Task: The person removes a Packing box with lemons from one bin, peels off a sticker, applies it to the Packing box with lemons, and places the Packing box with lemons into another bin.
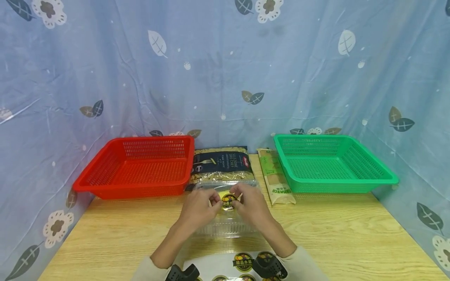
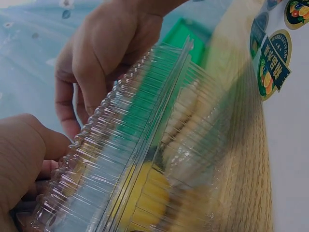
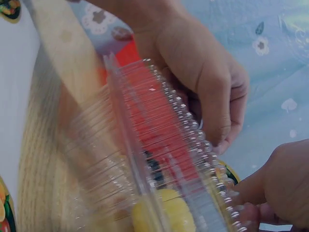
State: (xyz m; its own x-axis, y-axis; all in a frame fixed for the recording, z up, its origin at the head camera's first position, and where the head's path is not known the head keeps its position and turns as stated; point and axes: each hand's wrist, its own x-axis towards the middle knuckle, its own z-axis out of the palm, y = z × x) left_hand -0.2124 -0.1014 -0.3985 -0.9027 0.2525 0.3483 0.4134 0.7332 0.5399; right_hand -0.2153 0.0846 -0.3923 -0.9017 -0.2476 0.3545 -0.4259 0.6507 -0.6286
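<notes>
In the head view a clear plastic clamshell box [image 1: 230,229] stands on the table in front of me, its lid shut over a round yellow thing [image 2: 145,198]. A round black label sticker [image 1: 228,201], with fruit pictures and a yellow band, sits at the top of the lid. My left hand [image 1: 199,207] pinches the sticker's left edge between thumb and forefinger. From the other side, my right hand [image 1: 252,203] pinches its right edge. Both hands hover close over the lid. The ridged box wall partly hides the fingertips in the wrist views.
A sheet of matching stickers [image 1: 211,267] lies at the near edge. Behind the box is a penne pasta bag [image 1: 221,164], and a slim paper-coloured packet [image 1: 275,177] lies to its right. A red basket [image 1: 133,189] stands left, a green basket [image 1: 337,187] right.
</notes>
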